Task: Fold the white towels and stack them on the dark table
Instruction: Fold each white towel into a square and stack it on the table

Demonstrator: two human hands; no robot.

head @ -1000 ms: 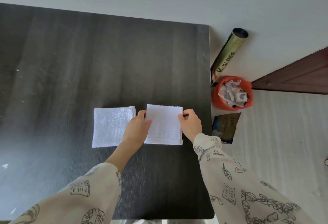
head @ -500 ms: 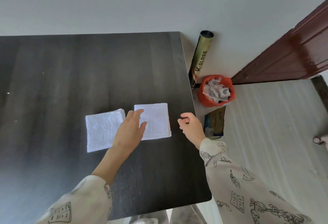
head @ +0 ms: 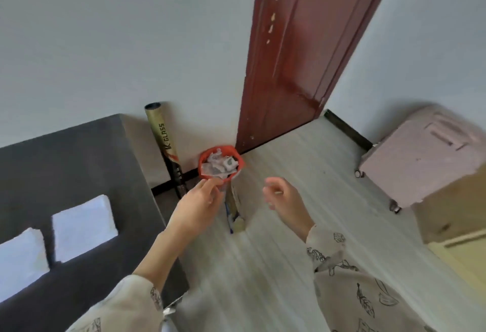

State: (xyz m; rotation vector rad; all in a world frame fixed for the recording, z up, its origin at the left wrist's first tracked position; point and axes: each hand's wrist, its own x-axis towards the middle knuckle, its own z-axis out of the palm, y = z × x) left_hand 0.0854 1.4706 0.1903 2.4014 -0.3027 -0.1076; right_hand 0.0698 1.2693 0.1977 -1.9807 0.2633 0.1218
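Observation:
Two folded white towels lie side by side on the dark table at the lower left: one nearer the table's right edge, the other partly cut off by the frame. My left hand hovers past the table's right edge, over the floor, fingers loosely curled and holding nothing. My right hand is further right above the floor, fingers apart and empty. Neither hand touches a towel.
An orange bin full of crumpled paper stands by the wall, beside a gold tube marked K-GLASS. A red-brown door is behind it. A pink suitcase and a cardboard box sit at the right on the pale floor.
Both hands have let go of the right towel and moved right, off the table. My view has swung right toward the door and floor; the towels stay folded on the table.

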